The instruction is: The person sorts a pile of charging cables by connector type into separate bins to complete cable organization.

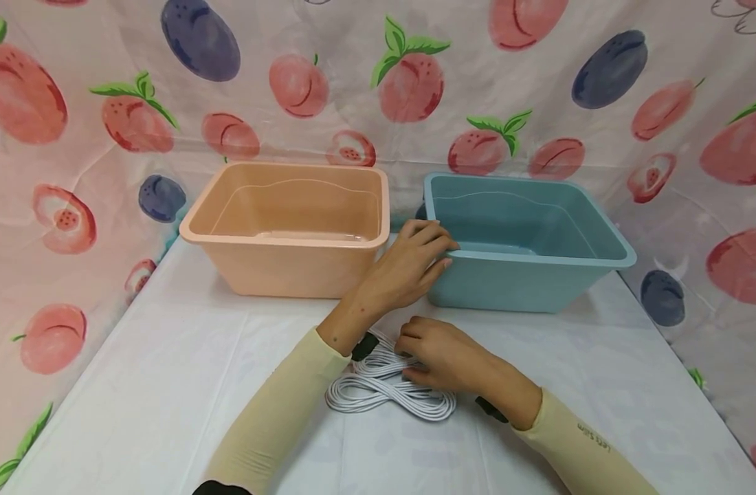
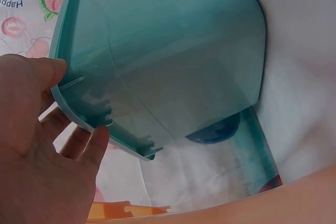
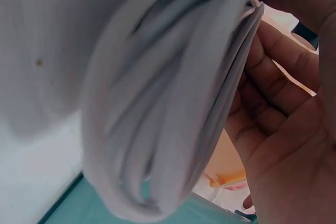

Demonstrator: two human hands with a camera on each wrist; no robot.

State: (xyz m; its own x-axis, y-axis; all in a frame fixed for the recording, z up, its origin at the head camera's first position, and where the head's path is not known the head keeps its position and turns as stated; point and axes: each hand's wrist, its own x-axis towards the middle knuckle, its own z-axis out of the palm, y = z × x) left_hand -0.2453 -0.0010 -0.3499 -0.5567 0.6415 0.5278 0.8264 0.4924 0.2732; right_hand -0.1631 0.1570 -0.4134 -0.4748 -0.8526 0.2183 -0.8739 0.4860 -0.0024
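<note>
My left hand [image 1: 409, 265] grips the near left corner of a teal plastic bin [image 1: 495, 282] by its rim. In the left wrist view the thumb and fingers [image 2: 94, 150] bend over that rim, with the bin's outer wall below. Bundled white cable [image 1: 384, 392] lies on the table in figure-eight loops, in front of the bins. My right hand [image 1: 446, 354] holds the cable at its right side, fingers curled. Close up in the right wrist view, loops of the cable [image 3: 157, 98] hang beside the fingers [image 3: 278, 82], and the thumb is at the top.
A peach-coloured plastic bin [image 1: 291, 268] stands left of the teal one, with a narrow gap between them. Both sit at the back of a table with a white cover [image 1: 168, 385]. A fruit-print cloth [image 1: 353, 89] hangs behind and at the sides.
</note>
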